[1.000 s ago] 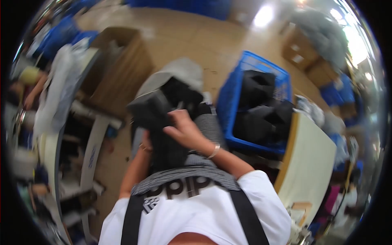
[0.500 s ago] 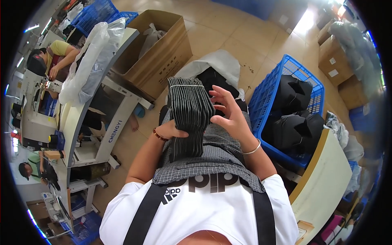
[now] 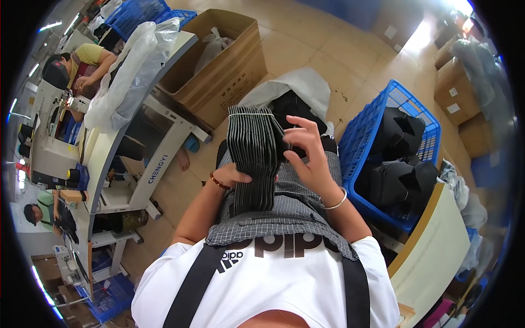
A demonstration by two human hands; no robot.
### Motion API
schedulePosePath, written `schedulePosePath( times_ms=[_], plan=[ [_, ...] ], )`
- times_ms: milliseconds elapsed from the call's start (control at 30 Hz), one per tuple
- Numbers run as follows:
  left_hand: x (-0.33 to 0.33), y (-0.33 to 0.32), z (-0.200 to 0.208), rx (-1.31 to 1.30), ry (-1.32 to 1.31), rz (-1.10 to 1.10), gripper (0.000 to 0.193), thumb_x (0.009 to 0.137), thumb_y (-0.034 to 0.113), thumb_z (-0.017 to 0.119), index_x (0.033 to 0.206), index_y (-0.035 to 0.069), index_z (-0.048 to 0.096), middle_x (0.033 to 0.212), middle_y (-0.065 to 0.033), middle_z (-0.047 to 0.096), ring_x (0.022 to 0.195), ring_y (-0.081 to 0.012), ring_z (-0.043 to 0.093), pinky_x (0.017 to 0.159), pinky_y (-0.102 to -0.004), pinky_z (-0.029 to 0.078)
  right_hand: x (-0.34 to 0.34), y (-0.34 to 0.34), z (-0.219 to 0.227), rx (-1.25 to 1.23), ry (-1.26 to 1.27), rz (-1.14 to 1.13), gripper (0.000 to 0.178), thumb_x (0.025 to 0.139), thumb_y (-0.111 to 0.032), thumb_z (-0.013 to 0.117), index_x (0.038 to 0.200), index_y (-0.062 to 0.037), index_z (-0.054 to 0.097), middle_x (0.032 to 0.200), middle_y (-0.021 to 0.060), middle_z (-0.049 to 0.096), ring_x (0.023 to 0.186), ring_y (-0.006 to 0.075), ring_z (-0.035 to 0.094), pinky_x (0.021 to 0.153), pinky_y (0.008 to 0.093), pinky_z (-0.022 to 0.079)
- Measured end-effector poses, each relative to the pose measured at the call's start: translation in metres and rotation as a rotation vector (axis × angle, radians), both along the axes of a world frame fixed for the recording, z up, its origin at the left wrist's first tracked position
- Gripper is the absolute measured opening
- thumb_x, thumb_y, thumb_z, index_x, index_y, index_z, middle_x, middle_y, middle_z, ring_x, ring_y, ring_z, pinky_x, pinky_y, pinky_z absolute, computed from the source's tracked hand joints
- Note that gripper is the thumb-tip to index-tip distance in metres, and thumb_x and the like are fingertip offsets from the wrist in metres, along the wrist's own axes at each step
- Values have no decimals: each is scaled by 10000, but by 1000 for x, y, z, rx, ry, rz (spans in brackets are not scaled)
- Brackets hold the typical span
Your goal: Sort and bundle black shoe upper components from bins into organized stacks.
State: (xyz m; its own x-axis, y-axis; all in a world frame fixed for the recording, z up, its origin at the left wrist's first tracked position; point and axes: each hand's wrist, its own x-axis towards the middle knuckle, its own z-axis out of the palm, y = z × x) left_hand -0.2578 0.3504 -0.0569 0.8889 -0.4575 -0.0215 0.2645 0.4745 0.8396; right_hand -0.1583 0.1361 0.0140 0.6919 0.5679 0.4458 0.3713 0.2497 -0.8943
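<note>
Stack [image 3: 252,145] over the lap, banded near its far end. Left hand [image 3: 232,175] grasps its left side, thumb across. Right hand [image 3: 307,150] at upper right edge, fingers half-curled; pinching or not, cannot tell.

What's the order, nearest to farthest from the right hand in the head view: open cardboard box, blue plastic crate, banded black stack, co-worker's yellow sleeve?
From the right hand:
1. Banded black stack: at its fingertips, left
2. Blue plastic crate: right
3. Open cardboard box: upper left
4. Co-worker's yellow sleeve: far upper left
</note>
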Motion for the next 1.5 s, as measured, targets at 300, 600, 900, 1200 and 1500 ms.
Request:
schedulePosePath(
  times_ms=[300,600,900,1200,1500],
  plan=[
    [-6,2,-8,36,6,31,749,686,234,780,1319,-11,463,1158,-162,606,1082,-299,594,935,-439,491,-10,4,24,-119,-346,-234,146,742,-21,722,770,-8,579,1184,183,537,968,281,609,779,351,523],
    [-9,0,-5,13,45,23,793,664,180,798,1351,-1,445,1194,-163,607,1082,-312,608,941,-439,496,-9,5,33,-241,-280,-208,171,713,31,684,695,-4,518,1071,163,555,850,226,614,685,314,501],
    [-12,1,-1,70,25,45,723,698,204,774,1321,-21,485,1215,-153,609,1136,-260,585,992,-377,457,-11,9,34,-245,-289,-224,106,728,24,660,758,-9,564,1007,133,530,856,248,584,691,320,492],
    [-14,-1,-4,56,36,46,747,690,202,769,1335,-22,467,1221,-160,609,1134,-273,591,998,-392,457,-11,14,38,-274,-95,-206,111,729,2,678,773,-19,578,987,116,501,823,243,557,728,334,486],
    [-14,0,-10,20,44,36,753,688,203,778,1335,-16,461,1222,-166,609,1140,-278,590,1001,-393,456,-10,11,39,-328,-271,-112,224,695,-50,757,874,-48,623,1059,104,475,962,253,528,875,347,442]
  ],
)
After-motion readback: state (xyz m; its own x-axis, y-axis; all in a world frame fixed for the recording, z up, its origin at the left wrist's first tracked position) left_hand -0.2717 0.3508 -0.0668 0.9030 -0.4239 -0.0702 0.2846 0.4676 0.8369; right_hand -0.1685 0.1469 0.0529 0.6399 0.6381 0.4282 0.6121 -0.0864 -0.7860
